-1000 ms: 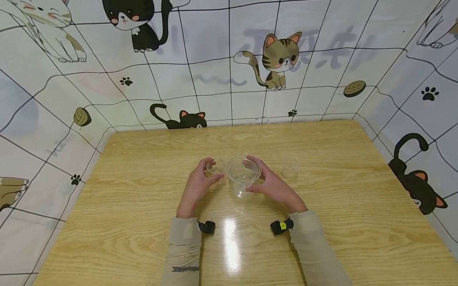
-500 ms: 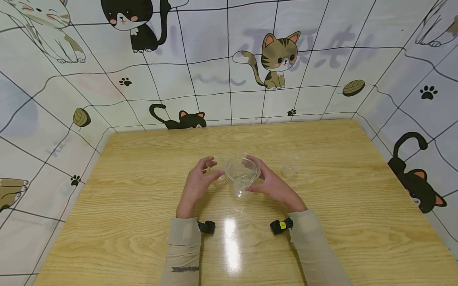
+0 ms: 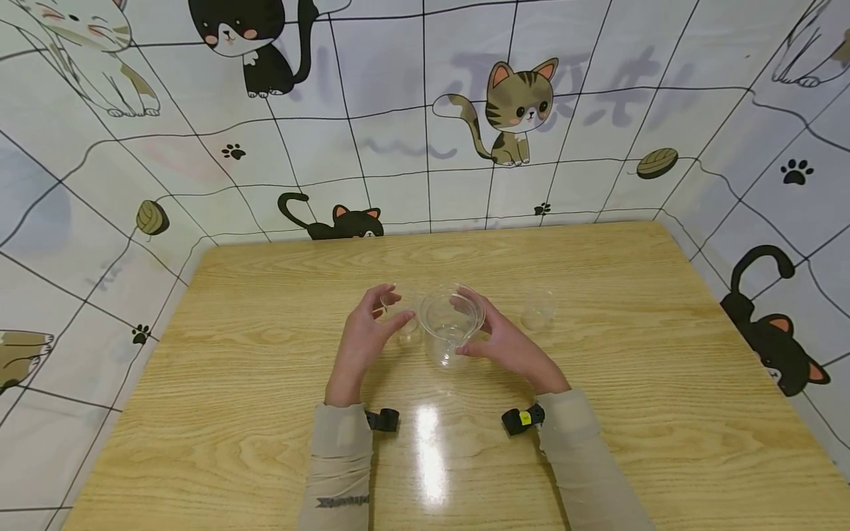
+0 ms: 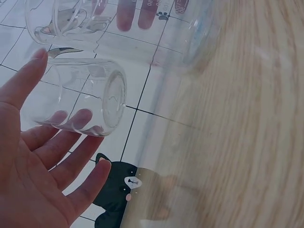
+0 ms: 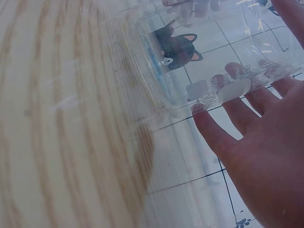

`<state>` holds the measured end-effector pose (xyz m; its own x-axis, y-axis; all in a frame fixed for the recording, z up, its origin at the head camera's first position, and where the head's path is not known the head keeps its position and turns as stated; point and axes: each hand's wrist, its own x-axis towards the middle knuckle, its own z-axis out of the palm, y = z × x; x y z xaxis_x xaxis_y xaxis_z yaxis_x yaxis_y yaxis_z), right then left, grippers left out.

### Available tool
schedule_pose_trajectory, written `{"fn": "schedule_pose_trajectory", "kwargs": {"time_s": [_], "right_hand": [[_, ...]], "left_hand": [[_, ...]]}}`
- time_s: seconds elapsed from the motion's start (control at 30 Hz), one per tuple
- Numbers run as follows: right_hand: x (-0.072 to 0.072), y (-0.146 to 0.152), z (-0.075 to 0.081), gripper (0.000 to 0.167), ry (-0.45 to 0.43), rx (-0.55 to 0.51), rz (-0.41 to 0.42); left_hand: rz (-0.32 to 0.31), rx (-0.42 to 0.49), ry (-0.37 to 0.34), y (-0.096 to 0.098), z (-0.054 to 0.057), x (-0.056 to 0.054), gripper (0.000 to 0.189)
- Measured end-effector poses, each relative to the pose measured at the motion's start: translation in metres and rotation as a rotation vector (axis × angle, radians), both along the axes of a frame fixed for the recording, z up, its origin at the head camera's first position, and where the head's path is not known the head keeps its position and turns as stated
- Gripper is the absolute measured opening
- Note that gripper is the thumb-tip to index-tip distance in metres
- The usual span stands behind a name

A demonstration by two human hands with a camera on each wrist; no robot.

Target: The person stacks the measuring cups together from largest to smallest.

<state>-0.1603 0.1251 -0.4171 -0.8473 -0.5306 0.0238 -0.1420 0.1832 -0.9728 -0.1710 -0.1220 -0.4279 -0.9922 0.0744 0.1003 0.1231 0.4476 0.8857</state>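
Observation:
My left hand (image 3: 364,335) holds a small clear glass cup (image 4: 111,102) between thumb and fingers, just left of a larger clear beaker. In the left wrist view the cup's thick base stands above the wooden tabletop. My right hand (image 3: 511,350) grips the beaker (image 3: 443,354) from the right, thumb at the near side and fingers around the far side. White printed markings (image 5: 235,90) show on the beaker's wall in the right wrist view. Nothing shows inside either vessel.
Another small clear glass (image 3: 538,310) stands to the right of my right hand. The wooden table (image 3: 252,442) reaches back to a cloth (image 3: 398,147) printed with cats and grid lines, which also hangs on both sides.
My left hand has shifted slightly left and away from me, with the small cup in its fingers. The right hand and the beaker have stayed in place.

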Motion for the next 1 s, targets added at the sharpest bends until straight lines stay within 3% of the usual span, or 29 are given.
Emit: {"fn": "schedule_pose_trajectory", "kwargs": {"time_s": [0.3, 0.8, 0.87, 1.0], "right_hand": [[0.000, 0.000, 0.000, 0.087, 0.006, 0.006, 0.004], [0.000, 0.000, 0.002, 0.088, -0.004, 0.001, 0.001], [0.001, 0.000, 0.002, 0.088, -0.002, 0.001, 0.000], [0.001, 0.000, 0.002, 0.087, 0.008, 0.008, -0.005]], "left_hand": [[-0.011, 0.024, 0.029, -0.001, 0.004, 0.001, 0.070], [0.028, 0.037, 0.077, 0.000, 0.013, 0.003, 0.065], [0.027, 0.043, 0.076, 0.001, 0.018, 0.005, 0.064], [0.016, 0.065, 0.073, 0.007, 0.040, 0.016, 0.060]]}}
